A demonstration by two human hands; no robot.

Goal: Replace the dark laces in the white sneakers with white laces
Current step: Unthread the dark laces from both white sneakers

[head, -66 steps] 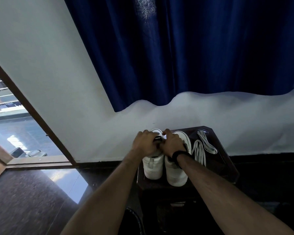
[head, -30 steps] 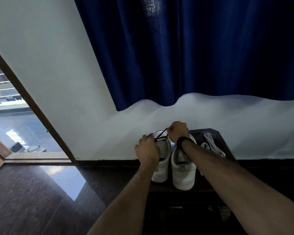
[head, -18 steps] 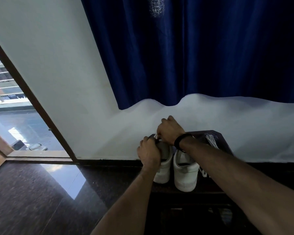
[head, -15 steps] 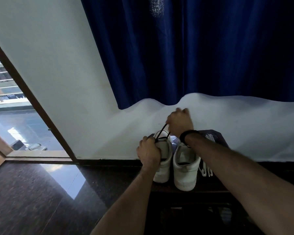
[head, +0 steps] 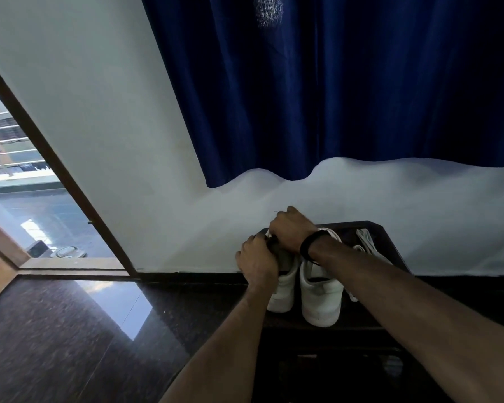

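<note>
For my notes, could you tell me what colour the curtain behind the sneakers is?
The curtain is deep navy blue, plain; head view.

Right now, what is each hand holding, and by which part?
Both work on the left sneaker. The left hand grips its outer side; the right hand is curled over its lacing near the toe, presumably on the dark lace, which is hidden.

A dark blue curtain (head: 346, 82) hangs over a white wall (head: 99, 112), its wavy hem ending above the dark surface (head: 390, 242). At the left, a brown door frame (head: 56, 170) slants down to a threshold (head: 70, 264); a building shows outside. The glossy dark floor (head: 56, 344) reflects a bright patch of daylight.
</note>
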